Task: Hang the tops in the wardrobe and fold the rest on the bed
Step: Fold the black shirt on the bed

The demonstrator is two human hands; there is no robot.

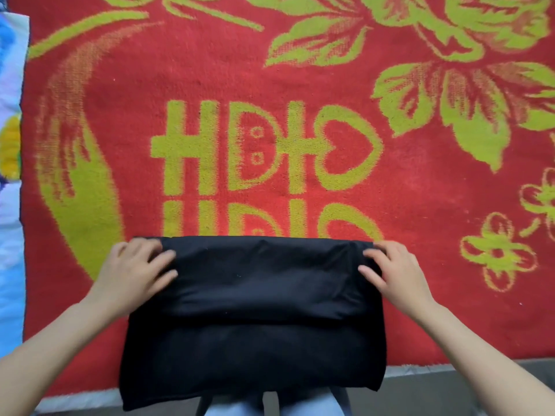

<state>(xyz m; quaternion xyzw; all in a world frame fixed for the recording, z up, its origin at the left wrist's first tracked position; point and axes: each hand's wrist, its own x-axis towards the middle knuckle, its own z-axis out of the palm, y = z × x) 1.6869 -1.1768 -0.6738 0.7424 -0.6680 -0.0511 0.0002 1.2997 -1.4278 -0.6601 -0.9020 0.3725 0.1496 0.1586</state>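
black garment folded at the blanket's near edge

the black garment (255, 310) lies folded in a wide rectangle at the middle of the near edge of the red blanket (420, 205), its lower hem hanging just over that edge. a flap is turned down across its upper half, and the fold line runs straight along the far side.

the left hand (138, 271) rests on the flap's left end and the right hand (393, 274) on its right end. on both hands the fingers and thumb lie spread on top of the cloth, pressing it, not curled round it. the left fingers are blurred.

beyond the garment the blanket runs bare to its far edge and both side edges. a pale patterned sheet (9, 205) shows past the left edge, and a grey strip (450, 382) runs along the near edge.
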